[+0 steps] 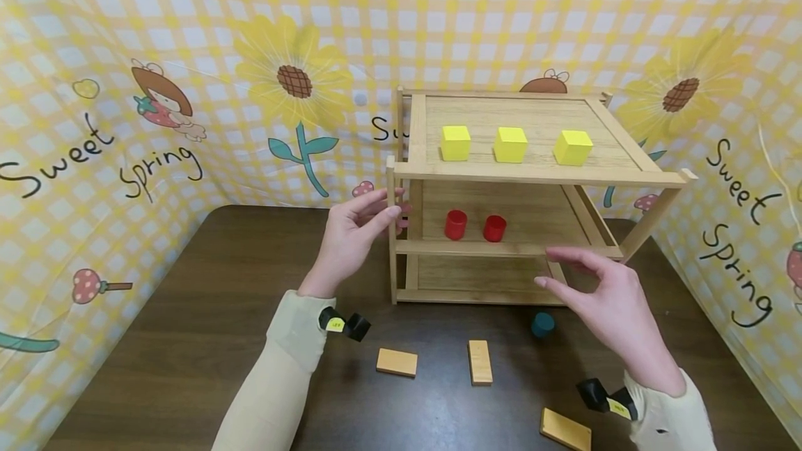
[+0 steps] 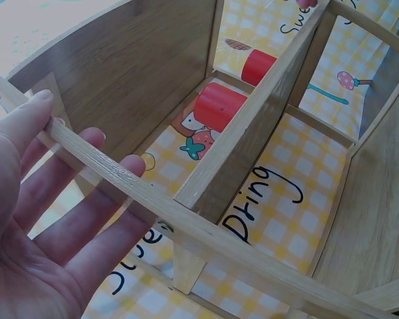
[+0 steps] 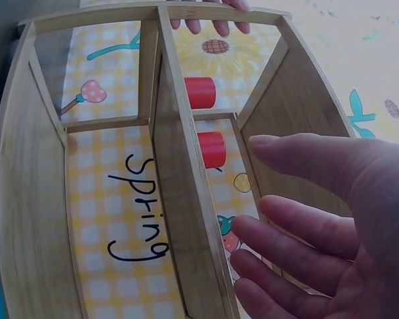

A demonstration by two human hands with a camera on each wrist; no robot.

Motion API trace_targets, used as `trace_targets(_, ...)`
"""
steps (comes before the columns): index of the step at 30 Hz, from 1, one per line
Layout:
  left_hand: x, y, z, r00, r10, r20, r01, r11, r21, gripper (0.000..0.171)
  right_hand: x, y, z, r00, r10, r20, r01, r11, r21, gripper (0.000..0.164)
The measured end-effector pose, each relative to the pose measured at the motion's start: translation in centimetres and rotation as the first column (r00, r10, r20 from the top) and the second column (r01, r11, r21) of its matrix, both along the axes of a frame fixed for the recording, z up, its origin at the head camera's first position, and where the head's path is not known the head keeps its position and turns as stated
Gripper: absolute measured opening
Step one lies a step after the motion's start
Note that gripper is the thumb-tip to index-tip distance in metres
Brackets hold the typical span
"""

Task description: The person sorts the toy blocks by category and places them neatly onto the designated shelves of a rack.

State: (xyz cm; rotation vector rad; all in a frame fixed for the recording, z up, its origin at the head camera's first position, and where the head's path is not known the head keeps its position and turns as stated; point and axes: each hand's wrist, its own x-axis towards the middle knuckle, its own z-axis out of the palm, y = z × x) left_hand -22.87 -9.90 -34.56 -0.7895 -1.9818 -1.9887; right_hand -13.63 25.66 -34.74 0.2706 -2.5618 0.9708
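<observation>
A three-tier wooden shelf [image 1: 514, 248] stands on the table. At its front left post my left hand [image 1: 347, 242] has the thumb in front and the fingers behind, holding it; the left wrist view shows the thumb [image 2: 36, 106] against the wood. Two red cylinders, one on the left [image 1: 456, 225] and one beside it [image 1: 495, 229], occupy the middle tier. On the top tier sit three yellow cubes in a row, left [image 1: 455, 143], middle [image 1: 510, 145] and right [image 1: 573, 148]. Nothing is in my right hand [image 1: 610, 305], its thumb and fingers parted near the shelf's front right.
A blue cylinder [image 1: 542, 325] is on the table just before the shelf, left of my right hand. Three wooden blocks lie nearer me: left [image 1: 397, 362], middle [image 1: 480, 362] and right [image 1: 566, 429]. A checked cloth [image 1: 188, 12] hangs behind and at both sides.
</observation>
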Motion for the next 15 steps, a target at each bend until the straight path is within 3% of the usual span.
trace_targets(15, 0.14, 0.00, 0.08, 1.000, 0.015, 0.000, -0.015, 1.000, -0.005, 0.030, 0.64, 0.84, -0.96, 0.996, 0.020, 0.087, -0.022, 1.000, 0.016, 0.038)
